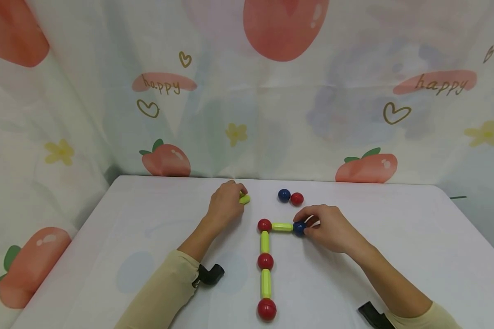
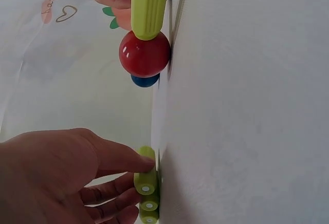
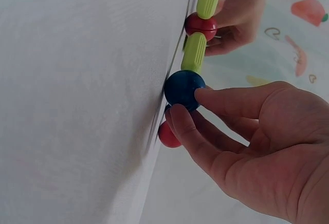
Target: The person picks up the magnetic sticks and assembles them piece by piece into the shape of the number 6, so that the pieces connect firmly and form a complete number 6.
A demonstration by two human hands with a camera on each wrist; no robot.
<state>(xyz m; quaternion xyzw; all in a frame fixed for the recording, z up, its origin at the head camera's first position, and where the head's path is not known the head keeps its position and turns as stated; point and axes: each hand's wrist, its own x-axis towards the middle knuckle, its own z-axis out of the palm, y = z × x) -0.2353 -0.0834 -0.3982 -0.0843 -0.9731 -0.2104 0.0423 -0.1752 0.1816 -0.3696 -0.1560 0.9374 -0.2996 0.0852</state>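
My right hand (image 1: 327, 226) pinches a blue ball (image 1: 299, 229) between thumb and fingers; the right wrist view shows the grip on the blue ball (image 3: 184, 88) closely. This ball touches the end of a yellow-green rod (image 1: 282, 227), whose other end meets a red ball (image 1: 264, 225). From there a line of rods and red balls runs toward me, through a middle ball (image 1: 265, 261) to a near ball (image 1: 266, 309). At the back, my left hand (image 1: 227, 201) holds a loose yellow-green rod (image 2: 146, 179) with thumb and fingers, beside other rods (image 2: 149, 203).
A loose blue ball (image 1: 284, 195) and a loose red ball (image 1: 297, 198) lie side by side toward the back of the white table (image 1: 354, 283). A patterned curtain (image 1: 271, 105) hangs behind the table's far edge. Each wrist wears a black camera mount (image 1: 211, 274).
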